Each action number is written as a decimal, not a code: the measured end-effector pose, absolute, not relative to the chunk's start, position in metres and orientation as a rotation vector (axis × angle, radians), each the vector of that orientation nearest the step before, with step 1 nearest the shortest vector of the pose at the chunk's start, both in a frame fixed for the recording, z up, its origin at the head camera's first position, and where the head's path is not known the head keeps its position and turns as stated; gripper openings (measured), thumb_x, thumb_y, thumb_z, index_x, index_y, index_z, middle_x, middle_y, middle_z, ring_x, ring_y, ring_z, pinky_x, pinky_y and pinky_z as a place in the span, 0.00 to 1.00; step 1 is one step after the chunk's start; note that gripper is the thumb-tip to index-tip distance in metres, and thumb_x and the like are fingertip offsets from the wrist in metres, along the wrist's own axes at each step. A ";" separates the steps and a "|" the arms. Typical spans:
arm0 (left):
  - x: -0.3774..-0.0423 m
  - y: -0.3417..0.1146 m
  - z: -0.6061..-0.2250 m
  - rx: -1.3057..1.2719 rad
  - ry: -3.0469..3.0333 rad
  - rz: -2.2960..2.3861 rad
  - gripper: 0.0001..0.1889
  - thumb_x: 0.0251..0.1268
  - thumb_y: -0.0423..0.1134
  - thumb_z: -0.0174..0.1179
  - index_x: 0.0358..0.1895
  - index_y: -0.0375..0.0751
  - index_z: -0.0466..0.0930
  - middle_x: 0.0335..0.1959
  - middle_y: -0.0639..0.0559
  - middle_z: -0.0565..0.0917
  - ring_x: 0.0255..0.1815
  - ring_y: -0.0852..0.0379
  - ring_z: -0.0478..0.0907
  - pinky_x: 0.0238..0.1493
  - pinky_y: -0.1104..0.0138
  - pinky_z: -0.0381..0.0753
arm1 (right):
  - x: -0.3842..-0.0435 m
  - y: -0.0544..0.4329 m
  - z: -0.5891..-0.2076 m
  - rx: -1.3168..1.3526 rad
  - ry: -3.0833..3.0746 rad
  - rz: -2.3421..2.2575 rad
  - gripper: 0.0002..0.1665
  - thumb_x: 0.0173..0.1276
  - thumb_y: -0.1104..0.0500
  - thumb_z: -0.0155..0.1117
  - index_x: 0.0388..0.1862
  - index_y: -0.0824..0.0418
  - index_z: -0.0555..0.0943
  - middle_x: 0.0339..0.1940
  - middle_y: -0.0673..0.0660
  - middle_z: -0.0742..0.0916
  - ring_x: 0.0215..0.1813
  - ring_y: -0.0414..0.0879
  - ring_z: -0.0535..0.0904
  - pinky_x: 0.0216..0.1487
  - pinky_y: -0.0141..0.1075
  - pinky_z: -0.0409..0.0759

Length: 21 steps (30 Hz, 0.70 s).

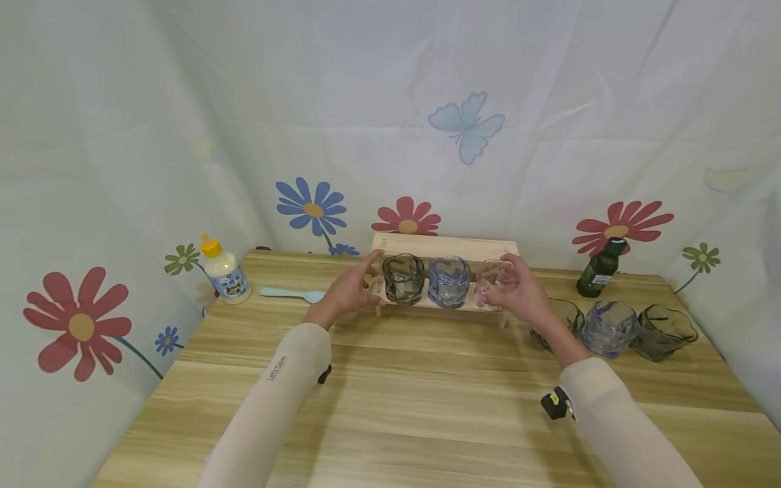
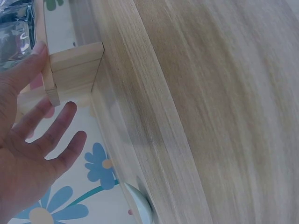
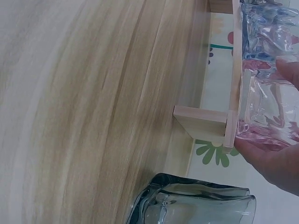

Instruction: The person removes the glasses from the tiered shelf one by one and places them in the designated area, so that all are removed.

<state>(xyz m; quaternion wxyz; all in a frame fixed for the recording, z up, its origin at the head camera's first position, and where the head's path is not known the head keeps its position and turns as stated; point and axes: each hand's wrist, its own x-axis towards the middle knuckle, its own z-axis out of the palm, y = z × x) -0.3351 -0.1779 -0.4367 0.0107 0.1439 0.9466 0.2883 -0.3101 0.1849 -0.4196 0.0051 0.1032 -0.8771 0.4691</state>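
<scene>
A small two-step wooden rack point(image 1: 445, 245) stands at the back of the table, with three wavy-rimmed glasses in a row on its lower step. The dark grey glass point(image 1: 403, 279) is at the left, the blue glass point(image 1: 449, 281) in the middle and the pink glass point(image 1: 488, 278) at the right. My right hand point(image 1: 521, 291) holds the pink glass, thumb across its front and fingers round its right side. At the rack's left end is my left hand point(image 1: 350, 291). Its thumb touches the step's edge beside the grey glass, and the other fingers are spread loosely.
Right of the rack stand a green-grey glass point(image 1: 567, 315), partly behind my right wrist, a second blue glass point(image 1: 609, 329) and another grey glass point(image 1: 664, 332). Behind them is a dark green bottle point(image 1: 600, 270). A yellow-capped bottle point(image 1: 228, 274) and a light blue spoon point(image 1: 289, 293) are at the left.
</scene>
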 end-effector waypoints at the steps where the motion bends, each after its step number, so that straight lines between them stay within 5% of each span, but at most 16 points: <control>1: -0.335 -0.178 -0.437 0.452 2.953 0.903 0.56 0.52 0.42 0.77 0.80 0.65 0.47 0.64 0.44 0.79 0.54 0.40 0.82 0.55 0.47 0.80 | -0.310 0.185 -0.420 0.323 -2.751 1.451 0.53 0.59 0.62 0.76 0.78 0.62 0.55 0.63 0.74 0.76 0.60 0.70 0.79 0.56 0.58 0.79; 21: -0.335 -0.178 -0.435 0.439 2.939 0.930 0.56 0.52 0.41 0.77 0.80 0.65 0.47 0.64 0.43 0.79 0.54 0.40 0.82 0.55 0.47 0.80 | -0.297 0.194 -0.407 0.324 -2.773 1.355 0.54 0.58 0.56 0.77 0.77 0.62 0.56 0.61 0.74 0.77 0.57 0.68 0.80 0.56 0.58 0.79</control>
